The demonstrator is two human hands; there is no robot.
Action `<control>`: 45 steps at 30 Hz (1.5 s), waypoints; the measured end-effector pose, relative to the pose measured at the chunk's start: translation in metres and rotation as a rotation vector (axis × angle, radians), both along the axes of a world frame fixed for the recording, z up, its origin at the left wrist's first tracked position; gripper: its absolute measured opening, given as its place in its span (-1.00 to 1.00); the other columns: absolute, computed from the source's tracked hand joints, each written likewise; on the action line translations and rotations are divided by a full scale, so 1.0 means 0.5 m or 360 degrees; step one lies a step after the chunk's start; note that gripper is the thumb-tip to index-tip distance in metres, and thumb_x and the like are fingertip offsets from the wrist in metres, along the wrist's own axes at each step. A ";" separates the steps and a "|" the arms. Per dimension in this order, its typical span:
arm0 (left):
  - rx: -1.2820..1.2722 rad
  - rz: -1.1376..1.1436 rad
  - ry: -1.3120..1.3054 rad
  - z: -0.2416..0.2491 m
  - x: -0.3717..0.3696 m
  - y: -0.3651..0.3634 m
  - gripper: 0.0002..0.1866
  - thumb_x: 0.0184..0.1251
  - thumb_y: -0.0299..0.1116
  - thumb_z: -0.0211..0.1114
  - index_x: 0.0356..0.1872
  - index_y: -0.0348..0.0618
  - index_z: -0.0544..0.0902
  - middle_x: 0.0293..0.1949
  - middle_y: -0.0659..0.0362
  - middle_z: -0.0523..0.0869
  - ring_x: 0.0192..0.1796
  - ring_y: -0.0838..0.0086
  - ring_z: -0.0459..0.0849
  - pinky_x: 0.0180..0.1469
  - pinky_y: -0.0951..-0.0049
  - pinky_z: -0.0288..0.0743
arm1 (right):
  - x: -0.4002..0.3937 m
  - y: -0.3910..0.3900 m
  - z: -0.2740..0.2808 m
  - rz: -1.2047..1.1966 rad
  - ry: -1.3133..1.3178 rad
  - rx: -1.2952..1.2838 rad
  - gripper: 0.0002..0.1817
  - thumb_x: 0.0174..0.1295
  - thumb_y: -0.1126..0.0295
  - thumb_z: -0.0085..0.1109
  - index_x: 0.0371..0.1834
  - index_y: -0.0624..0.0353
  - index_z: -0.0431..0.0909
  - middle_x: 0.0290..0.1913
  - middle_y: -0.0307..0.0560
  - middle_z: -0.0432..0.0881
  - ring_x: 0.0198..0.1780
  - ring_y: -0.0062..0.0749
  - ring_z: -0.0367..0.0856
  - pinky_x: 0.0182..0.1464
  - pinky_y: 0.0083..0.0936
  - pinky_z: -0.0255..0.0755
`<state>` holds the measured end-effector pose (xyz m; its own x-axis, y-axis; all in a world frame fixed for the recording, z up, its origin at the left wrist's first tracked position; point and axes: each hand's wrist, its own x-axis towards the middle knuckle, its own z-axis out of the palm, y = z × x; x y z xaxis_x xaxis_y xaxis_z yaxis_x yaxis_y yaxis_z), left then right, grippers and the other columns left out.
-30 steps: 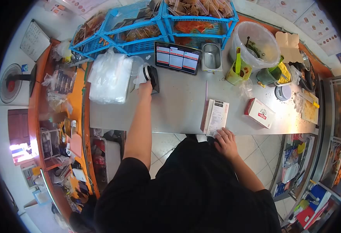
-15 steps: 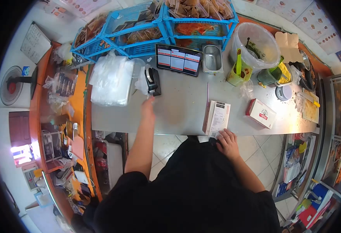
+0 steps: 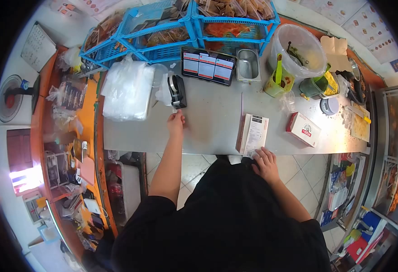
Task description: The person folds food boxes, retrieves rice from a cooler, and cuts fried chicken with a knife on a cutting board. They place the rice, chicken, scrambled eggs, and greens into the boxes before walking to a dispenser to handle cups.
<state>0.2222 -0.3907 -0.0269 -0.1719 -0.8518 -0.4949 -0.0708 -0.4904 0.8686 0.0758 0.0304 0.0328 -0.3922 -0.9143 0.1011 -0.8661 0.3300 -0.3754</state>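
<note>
Two hands rest on a steel counter (image 3: 208, 131). Left hand (image 3: 176, 121), fingers pinched, holds a small strip just near of the tape dispenser (image 3: 177, 90). Right hand (image 3: 266, 162), fingers spread flat, presses the near edge of a printed receipt (image 3: 254, 133) on a box; its text is unreadable. Right of it lies a red-logo carton (image 3: 303, 130)

Light was bright and even on the steel counter (image 3: 217, 127). Fisheye distortion curved everything beyond it; corners were black.
</note>
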 end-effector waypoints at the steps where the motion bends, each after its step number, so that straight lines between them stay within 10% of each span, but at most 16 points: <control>1: -0.0108 -0.0078 -0.0192 -0.023 0.002 -0.014 -0.70 0.43 -0.16 0.48 -0.35 -0.13 0.63 -0.42 0.26 0.70 -0.40 0.58 0.63 -0.35 0.49 0.46 | -0.001 0.000 0.001 0.0001 0.0006 0.0005 -0.51 0.13 0.29 0.47 0.15 0.03 0.61 0.37 -0.13 0.55 0.53 -0.08 0.36 0.51 0.01 0.23; 8: -0.1308 -0.0467 -0.1529 -0.029 0.050 -0.049 -0.75 0.50 -0.24 0.36 -0.27 -0.24 0.66 -0.39 -0.04 0.76 -0.33 0.01 0.72 -0.23 0.09 0.54 | 0.005 -0.002 -0.003 -0.0026 0.0004 -0.0009 -0.53 0.14 0.27 0.47 0.15 0.02 0.62 0.37 -0.14 0.55 0.54 -0.09 0.35 0.50 0.02 0.24; 16: -0.1074 -0.1480 -0.0325 0.218 -0.094 0.221 -0.79 0.53 -0.29 0.37 -0.22 -0.24 0.66 -0.51 0.20 0.60 -0.44 0.55 0.47 -0.32 0.46 0.42 | -0.005 0.006 0.010 -0.0011 -0.0008 -0.0036 -0.55 0.22 0.24 0.43 0.17 0.00 0.59 0.38 -0.18 0.54 0.53 -0.12 0.36 0.52 -0.01 0.24; 19: -0.1064 -0.1895 -0.0272 0.315 -0.190 0.292 -0.79 0.50 -0.29 0.37 -0.21 -0.24 0.66 -0.45 0.07 0.68 -0.42 0.38 0.58 -0.30 0.36 0.46 | -0.008 0.007 0.005 -0.0016 -0.0053 -0.0022 -0.57 0.24 0.24 0.41 0.17 -0.01 0.59 0.38 -0.19 0.54 0.53 -0.13 0.37 0.54 0.00 0.23; 26: -0.0605 -0.1886 -0.0172 0.243 -0.165 0.184 -0.79 0.48 -0.30 0.38 -0.20 -0.28 0.65 -0.45 0.10 0.67 -0.40 0.43 0.57 -0.28 0.37 0.45 | -0.008 0.014 -0.012 -0.0056 -0.0046 -0.0086 -0.61 0.24 0.22 0.42 0.12 -0.03 0.60 0.37 -0.20 0.54 0.52 -0.17 0.37 0.55 0.02 0.22; 32: -0.0858 -0.1760 -0.0999 0.305 -0.058 0.108 -0.80 0.46 -0.30 0.39 -0.23 -0.25 0.69 -0.34 0.12 0.72 -0.29 0.33 0.63 -0.13 0.31 0.51 | -0.020 0.005 0.007 0.0009 -0.0040 -0.0125 -0.62 0.19 0.25 0.46 0.06 -0.03 0.62 0.36 -0.19 0.54 0.51 -0.18 0.38 0.55 0.00 0.21; 34: -0.1887 -0.1780 -0.1110 0.278 -0.025 0.102 -0.83 0.39 -0.31 0.40 -0.25 -0.22 0.72 -0.10 0.10 0.71 -0.02 0.22 0.65 0.05 0.18 0.51 | -0.026 -0.003 0.018 0.0037 -0.0025 -0.0112 -0.62 0.16 0.27 0.47 0.04 -0.01 0.63 0.37 -0.19 0.53 0.51 -0.19 0.37 0.56 -0.02 0.20; 37: -0.2324 -0.1761 -0.1187 0.255 -0.009 0.142 -0.87 0.28 -0.35 0.39 -0.31 -0.20 0.73 0.05 0.08 0.64 0.21 0.15 0.56 0.17 0.06 0.47 | -0.032 -0.012 0.034 0.0074 -0.0027 -0.0073 -0.64 0.15 0.29 0.46 0.02 0.00 0.64 0.38 -0.19 0.53 0.52 -0.20 0.36 0.57 -0.02 0.20; 45: -0.2054 -0.2503 -0.0805 0.068 0.025 0.181 -0.87 0.31 -0.42 0.28 -0.21 -0.23 0.66 0.06 0.03 0.66 0.23 0.12 0.57 0.32 0.10 0.44 | -0.022 -0.017 0.034 0.0084 -0.0047 0.0026 -0.65 0.20 0.32 0.41 0.05 0.05 0.63 0.36 -0.18 0.55 0.51 -0.20 0.37 0.57 -0.02 0.19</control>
<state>0.2347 -0.3001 0.0068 -0.9943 0.0278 -0.1031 -0.0114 0.9320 0.3622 0.0650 0.0218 0.0499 -0.3458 -0.9353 0.0749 -0.8711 0.2903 -0.3962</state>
